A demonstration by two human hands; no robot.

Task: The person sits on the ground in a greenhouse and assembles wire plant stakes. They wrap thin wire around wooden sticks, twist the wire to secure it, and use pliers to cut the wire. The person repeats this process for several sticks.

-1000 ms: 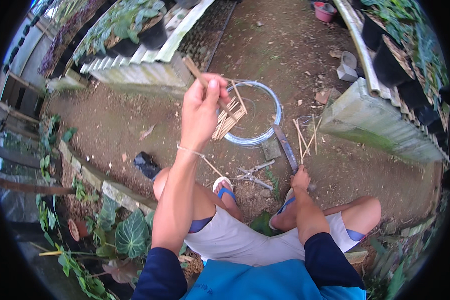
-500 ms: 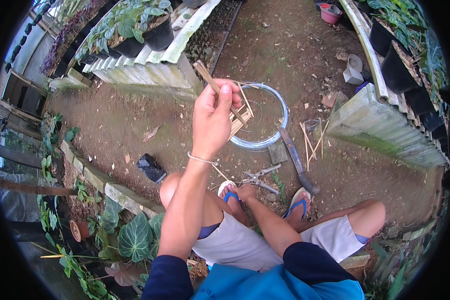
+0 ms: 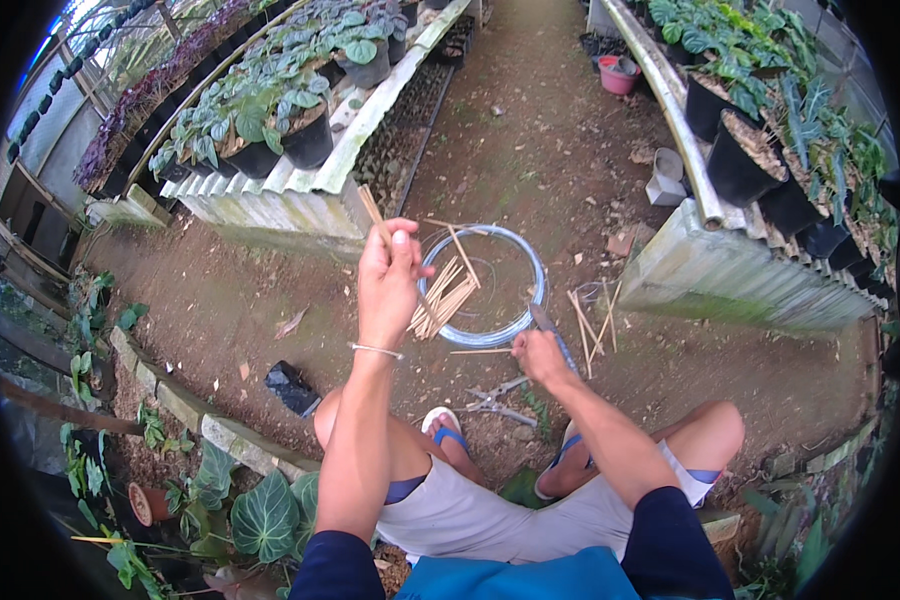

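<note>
My left hand (image 3: 388, 275) is raised, its fingers closed round a bamboo stick (image 3: 373, 208) that slants up past the thumb; whether it is one or a few together I cannot tell. Lower and to the right, my right hand (image 3: 543, 358) pinches one end of a thin bamboo stick (image 3: 480, 351), which points left. Behind that hand the machete's blade (image 3: 544, 320) shows in part; the handle is hidden. Several loose bamboo sticks (image 3: 446, 303) lie across a coil of silvery wire (image 3: 541, 270) on the ground.
Pliers (image 3: 497, 400) lie open before my sandalled feet. More sticks (image 3: 585, 325) rest right of the coil. A black plastic bundle (image 3: 291, 388) is at left. Raised benches with potted plants (image 3: 310, 140) flank a dirt path; a pink pot (image 3: 618, 76) stands farther off.
My right hand has moved from beside my left foot up and right toward the machete, carrying the thin stick. The left hand still grips its bamboo; the view has shifted.
</note>
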